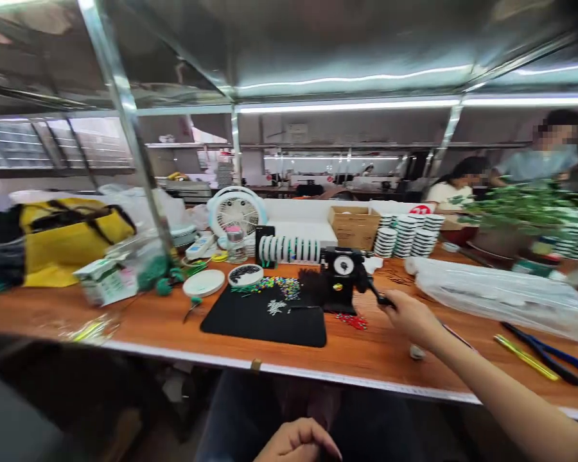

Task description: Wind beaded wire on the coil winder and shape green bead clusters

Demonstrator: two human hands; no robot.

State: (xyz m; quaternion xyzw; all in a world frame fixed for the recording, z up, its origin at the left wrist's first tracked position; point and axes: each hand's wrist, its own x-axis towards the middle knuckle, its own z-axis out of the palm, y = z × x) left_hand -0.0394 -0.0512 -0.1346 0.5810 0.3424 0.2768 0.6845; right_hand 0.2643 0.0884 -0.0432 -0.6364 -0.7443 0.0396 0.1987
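Observation:
My right hand (pixel 411 314) is closed around the crank handle (pixel 378 296) of a small black hand-cranked machine (pixel 343 279) with a white dial. Low in the view, over my lap, my left hand (pixel 298 441) has its fingers curled together; its palm side is hidden, so I cannot see whether it holds anything. Left of the machine lies a black mat (pixel 264 324) bearing small white pieces (pixel 276 307) and multicoloured beads (pixel 282 285). Small red pieces (pixel 352 321) are scattered at the machine's foot. Behind the mat stands a row of white spools (pixel 289 250).
A white round dish (pixel 203 283) and a dish of dark pieces (pixel 245 276) sit at the mat's left. To the right lie blue-handled pliers (pixel 546 350), a yellow tube (pixel 525 357) and a plastic-wrapped bundle (pixel 491 295). A metal post (pixel 125 115) rises at left. Two people are beyond.

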